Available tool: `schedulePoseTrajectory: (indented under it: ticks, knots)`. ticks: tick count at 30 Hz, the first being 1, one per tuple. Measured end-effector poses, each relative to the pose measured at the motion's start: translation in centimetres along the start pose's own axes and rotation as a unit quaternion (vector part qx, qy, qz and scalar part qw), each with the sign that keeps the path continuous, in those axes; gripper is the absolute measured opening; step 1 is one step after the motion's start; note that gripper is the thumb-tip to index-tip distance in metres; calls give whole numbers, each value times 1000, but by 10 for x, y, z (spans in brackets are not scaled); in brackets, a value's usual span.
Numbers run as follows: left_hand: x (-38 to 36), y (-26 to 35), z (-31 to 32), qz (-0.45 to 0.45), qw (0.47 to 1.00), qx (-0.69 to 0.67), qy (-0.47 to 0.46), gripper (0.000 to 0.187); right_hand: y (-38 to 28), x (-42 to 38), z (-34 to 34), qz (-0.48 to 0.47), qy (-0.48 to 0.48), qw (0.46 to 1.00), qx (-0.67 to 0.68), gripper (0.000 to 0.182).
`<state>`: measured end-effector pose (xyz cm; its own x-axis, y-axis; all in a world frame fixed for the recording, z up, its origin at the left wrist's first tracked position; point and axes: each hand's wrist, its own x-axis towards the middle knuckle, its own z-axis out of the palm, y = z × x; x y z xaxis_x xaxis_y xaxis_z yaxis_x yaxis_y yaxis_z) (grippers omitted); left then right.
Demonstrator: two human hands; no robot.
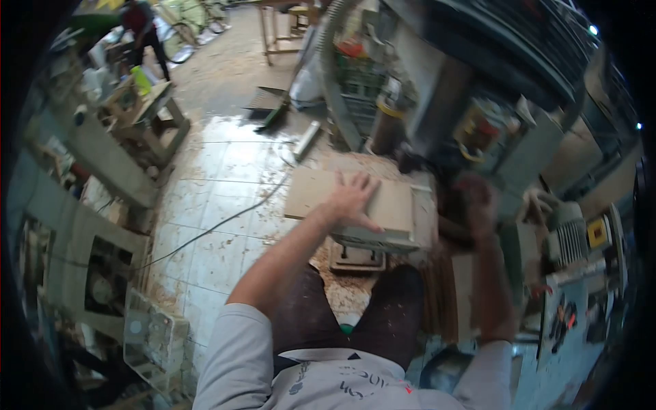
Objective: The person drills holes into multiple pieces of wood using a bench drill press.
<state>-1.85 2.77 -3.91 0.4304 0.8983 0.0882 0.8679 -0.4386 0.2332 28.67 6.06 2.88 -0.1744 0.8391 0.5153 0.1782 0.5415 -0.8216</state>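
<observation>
My left hand (353, 201) lies flat with its fingers spread on top of a pale wooden board (393, 205). The board rests on a machine table (425, 215) in front of my knees, its left end sticking out past the table. To the right of the board my right hand (475, 198) is raised beside the dark machine column (441, 102). Motion smears its fingers, and whether it holds anything cannot be made out.
A black cable (219, 224) crosses the tiled floor (205, 198), strewn with wood shavings. A dustpan (265, 99) lies further ahead. Wooden boards (444, 294) stand by my right knee. Another person (142, 31) stands at the far left.
</observation>
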Motion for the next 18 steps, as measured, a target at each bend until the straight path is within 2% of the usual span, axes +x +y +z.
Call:
schedulePoseTrajectory:
  ticks: [2,3,5,7,10,18]
  knots:
    - [-1,1,-1,-4,1000,-20,-6,126,-38,51,-27,-83,47,984,-154,32]
    - [-1,-2,3,3,1000,-21,8,126,-14,90,-54,-49,118,992,-3,32]
    - [-1,-3,4,3,1000,-19,10,129,-30,146,-88,-81,147,983,-80,30]
    - [1,-3,6,-10,999,-34,3,130,-44,197,-115,-90,125,973,-174,28]
    - [-2,-1,1,-20,999,-40,7,129,-67,249,-125,-76,95,964,-237,25]
    - [-3,1,0,-18,999,-49,4,125,-114,274,-127,53,53,958,-277,21]
